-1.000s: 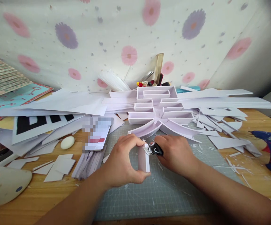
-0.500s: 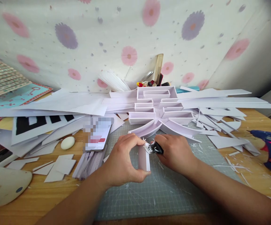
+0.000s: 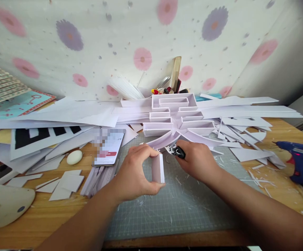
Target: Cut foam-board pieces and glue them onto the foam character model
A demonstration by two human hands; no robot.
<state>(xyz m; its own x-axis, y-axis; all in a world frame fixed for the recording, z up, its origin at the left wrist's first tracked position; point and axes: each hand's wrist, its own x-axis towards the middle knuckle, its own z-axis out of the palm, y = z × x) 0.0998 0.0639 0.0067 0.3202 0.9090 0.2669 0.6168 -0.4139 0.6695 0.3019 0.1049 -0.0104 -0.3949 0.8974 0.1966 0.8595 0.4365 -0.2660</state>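
Observation:
My left hand (image 3: 138, 170) pinches a short white board piece (image 3: 157, 169) on edge between thumb and fingers, just above the cutting mat (image 3: 193, 212). Its right edge shows thin layers. In my right hand (image 3: 197, 158) is a small black-handled tool (image 3: 178, 151) with white shavings on its head; its exact kind is unclear. The tool is a short way right of the piece's upper end, apart from it. Right behind both hands lies a white board structure (image 3: 158, 129) of open, box-like strokes, with two curved arms at the front.
A phone (image 3: 109, 147) rests on white strips at left, near a white egg-shaped object (image 3: 74, 157). White sheets (image 3: 62, 113) and offcuts (image 3: 251, 155) lie on both sides. A blue glue gun (image 3: 302, 158) stands at right. Scraps dot the mat.
My right hand has drawn the tool slightly up and away from the piece's top end, where they met before. The left hand keeps its pinch. The whole view has shifted a little.

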